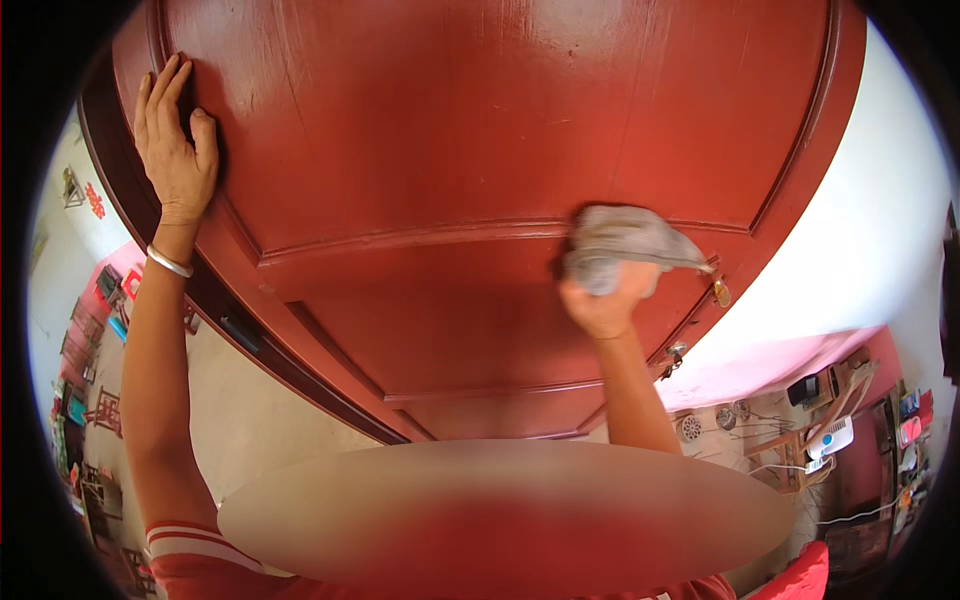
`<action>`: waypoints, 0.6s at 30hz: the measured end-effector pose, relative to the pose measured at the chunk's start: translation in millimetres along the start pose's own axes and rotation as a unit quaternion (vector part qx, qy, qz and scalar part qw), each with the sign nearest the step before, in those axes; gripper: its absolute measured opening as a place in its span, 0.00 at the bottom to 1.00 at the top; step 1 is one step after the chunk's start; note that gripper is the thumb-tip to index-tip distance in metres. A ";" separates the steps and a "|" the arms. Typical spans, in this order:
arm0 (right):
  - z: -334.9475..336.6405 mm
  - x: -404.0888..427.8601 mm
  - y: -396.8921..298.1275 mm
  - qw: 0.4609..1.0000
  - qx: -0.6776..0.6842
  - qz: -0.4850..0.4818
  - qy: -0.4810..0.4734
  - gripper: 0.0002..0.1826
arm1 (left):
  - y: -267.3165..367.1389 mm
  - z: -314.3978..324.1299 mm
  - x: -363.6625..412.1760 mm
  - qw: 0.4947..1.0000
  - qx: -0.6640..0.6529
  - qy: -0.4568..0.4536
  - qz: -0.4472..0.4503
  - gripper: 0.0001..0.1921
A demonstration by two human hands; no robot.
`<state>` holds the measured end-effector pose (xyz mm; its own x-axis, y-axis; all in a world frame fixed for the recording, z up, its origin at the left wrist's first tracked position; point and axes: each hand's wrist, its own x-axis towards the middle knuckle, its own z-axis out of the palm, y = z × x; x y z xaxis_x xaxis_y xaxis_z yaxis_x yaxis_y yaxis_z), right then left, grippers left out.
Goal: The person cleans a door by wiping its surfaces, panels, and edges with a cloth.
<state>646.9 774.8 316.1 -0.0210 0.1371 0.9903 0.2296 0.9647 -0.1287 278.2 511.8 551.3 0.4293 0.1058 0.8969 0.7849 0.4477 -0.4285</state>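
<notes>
A red panelled wooden door fills the middle of the head view. My left hand lies flat against its left stile, fingers spread, holding nothing; a silver-coloured bangle circles that wrist. With my right hand I grip a greyish cloth against the door, over the moulding between the large upper panel and the one below. The cloth and hand are slightly blurred. Its loose corner reaches towards a brass-coloured latch at the door's right edge. Below that is a lock with keys hanging from it.
The dark door frame runs along the left. Wooden chairs stand farther off at left. On the right are a pink and white wall, a wooden stand, a white appliance and a white cable.
</notes>
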 end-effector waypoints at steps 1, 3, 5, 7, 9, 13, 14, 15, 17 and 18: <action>11.5 -7.7 -9.3 0.999 -0.009 -0.023 -0.020 0.27 | -0.1 0.1 3.2 1.000 -0.007 0.005 -0.002 0.25; 35.5 -4.0 -45.6 0.996 -0.051 -0.062 -0.032 0.29 | -2.9 -2.2 3.9 1.000 -0.007 0.007 0.009 0.25; 50.9 0.0 -60.6 0.994 -0.029 -0.098 -0.029 0.28 | -3.0 -1.8 5.7 1.000 -0.012 0.013 0.007 0.25; 44.8 -2.1 -47.6 0.986 -0.033 -0.138 -0.088 0.27 | -7.4 -2.4 0.3 1.000 -0.005 0.001 0.011 0.25; 34.9 -11.9 -15.4 0.971 -0.045 -0.176 -0.157 0.27 | -10.5 -7.8 -1.3 1.000 -0.002 -0.002 0.009 0.25; -23.7 -12.5 63.0 0.963 -0.194 -0.129 -0.134 0.23 | -4.9 -8.1 -4.7 1.000 -0.021 0.002 -0.001 0.24; -34.8 -9.6 70.7 0.964 -0.185 -0.135 -0.138 0.23 | -1.0 -9.2 -2.4 1.000 -0.023 0.002 -0.003 0.24; -42.6 -10.2 77.0 0.986 -0.139 -0.058 -0.077 0.21 | 1.4 -9.9 -1.3 1.000 -0.025 0.001 -0.004 0.25; -35.1 -5.0 72.2 0.991 -0.129 -0.011 0.047 0.22 | 4.8 -11.2 1.8 0.997 -0.062 -0.021 -0.028 0.30; -18.5 -4.0 62.4 0.988 -0.061 0.075 0.117 0.24 | 3.1 -9.3 2.3 1.000 -0.017 0.017 -0.005 0.24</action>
<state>679.4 830.2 305.0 0.2448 0.2065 0.9473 0.3295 0.9012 -0.2816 285.8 505.2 551.0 0.4360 0.0701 0.8972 0.8039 0.4178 -0.4233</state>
